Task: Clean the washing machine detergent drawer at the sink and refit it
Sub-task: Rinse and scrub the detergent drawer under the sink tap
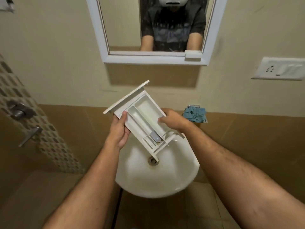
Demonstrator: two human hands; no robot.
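The white detergent drawer (142, 116) hangs tilted above the white sink (165, 182), its front panel up and to the left, its rear end low over the drain (153, 160). Its compartments face me, with a grey-blue cap near the lower end. My left hand (119, 129) grips the drawer's left side, thumb on the inner edge. My right hand (172, 119) holds the right side, fingers curled over the rim into the large compartment.
A blue cloth (195, 114) lies on a small holder on the wall to the right of the sink. A mirror (155, 28) hangs above, a switch and socket plate (280, 69) is at the right, and metal tap handles (21, 109) are on the left wall.
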